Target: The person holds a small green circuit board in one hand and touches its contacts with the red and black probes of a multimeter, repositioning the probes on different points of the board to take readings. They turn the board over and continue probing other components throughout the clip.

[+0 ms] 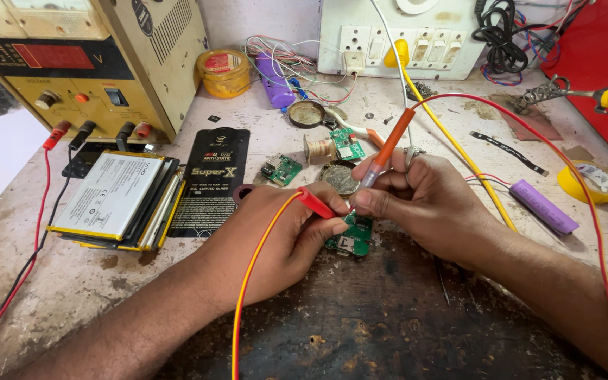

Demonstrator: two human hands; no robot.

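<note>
- Left hand: I log it palm-down on the worn bench top, fingers clamped on a red probe whose tip points toward the right hand; a red-and-yellow lead runs from it back along the forearm.
- Right hand: fingers pinched together on an orange-handled probe, held like a pen, tip slanting down toward the left hand.
- Small green circuit board: lies flat on the bench between the two hands, just beyond the left fingertips and under the right thumb; both probe tips meet at its upper edge, though I cannot tell the exact contact points.
- Round metal disc: just beyond the right knuckles.
- Second green board: beyond the left hand, apart from it.
- Stack of flat phone batteries: well left of the left hand.
- Black glass-protector packet: beside that stack, nearer the left hand.
- Bench power supply: far beyond the left hand.
- Purple cylindrical cell: right of the right wrist, apart.
- Yellow tape roll: farther right.
- Soldering iron on its stand: far right, beyond the right hand.
</note>
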